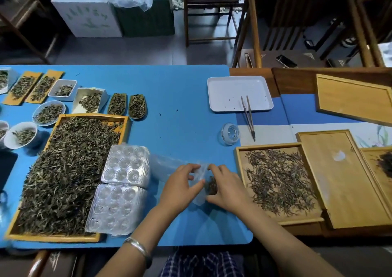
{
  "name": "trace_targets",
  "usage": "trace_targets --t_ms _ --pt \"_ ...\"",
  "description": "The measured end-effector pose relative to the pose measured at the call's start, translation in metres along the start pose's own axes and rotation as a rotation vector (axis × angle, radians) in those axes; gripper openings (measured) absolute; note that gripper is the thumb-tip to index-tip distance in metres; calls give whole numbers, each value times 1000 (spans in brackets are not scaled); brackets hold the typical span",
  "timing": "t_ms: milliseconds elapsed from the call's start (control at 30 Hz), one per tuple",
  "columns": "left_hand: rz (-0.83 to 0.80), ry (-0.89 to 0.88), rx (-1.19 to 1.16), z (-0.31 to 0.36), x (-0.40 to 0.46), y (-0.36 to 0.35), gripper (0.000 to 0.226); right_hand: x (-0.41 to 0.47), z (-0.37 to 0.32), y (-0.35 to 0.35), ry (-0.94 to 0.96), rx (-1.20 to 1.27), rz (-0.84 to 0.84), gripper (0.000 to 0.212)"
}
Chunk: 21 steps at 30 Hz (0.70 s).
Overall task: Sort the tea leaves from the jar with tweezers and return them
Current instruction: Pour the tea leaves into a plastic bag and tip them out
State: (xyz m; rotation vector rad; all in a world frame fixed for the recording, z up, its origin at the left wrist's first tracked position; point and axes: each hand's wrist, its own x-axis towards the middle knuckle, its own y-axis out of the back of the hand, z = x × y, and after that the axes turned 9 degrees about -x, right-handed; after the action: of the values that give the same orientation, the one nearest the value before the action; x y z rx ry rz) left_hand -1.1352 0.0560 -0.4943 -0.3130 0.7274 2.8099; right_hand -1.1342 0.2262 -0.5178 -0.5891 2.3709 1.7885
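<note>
My left hand (pixel 180 183) and my right hand (pixel 228 188) both pinch a small clear plastic bag (pixel 199 198) with dark tea leaves (pixel 212 186) inside, just above the blue table (pixel 180 98). The tweezers (pixel 248 117) lie unheld, tips toward me, half on the white tray (pixel 224 92), which holds a few leaf specks. A small clear glass jar (pixel 230 133) stands beside the tweezers, looking empty. To the right of my hands a wooden tray (pixel 275 181) carries thin dark tea leaves.
A large wooden tray of greenish tea (pixel 63 170) fills the left, with two clear blister moulds (pixel 121 187) on its edge. Small dishes and boats of tea (pixel 91 101) line the far left. Wooden lids (pixel 335 177) lie right. Chairs stand beyond.
</note>
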Motion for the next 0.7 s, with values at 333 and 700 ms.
trace_targets --t_ms 333,700 --pt "-16 23 43 -18 7 1 42 15 1 -4 84 -87 -26 76" --pt "-20 38 14 -30 11 4 39 -14 44 9 124 -98 -72 104"
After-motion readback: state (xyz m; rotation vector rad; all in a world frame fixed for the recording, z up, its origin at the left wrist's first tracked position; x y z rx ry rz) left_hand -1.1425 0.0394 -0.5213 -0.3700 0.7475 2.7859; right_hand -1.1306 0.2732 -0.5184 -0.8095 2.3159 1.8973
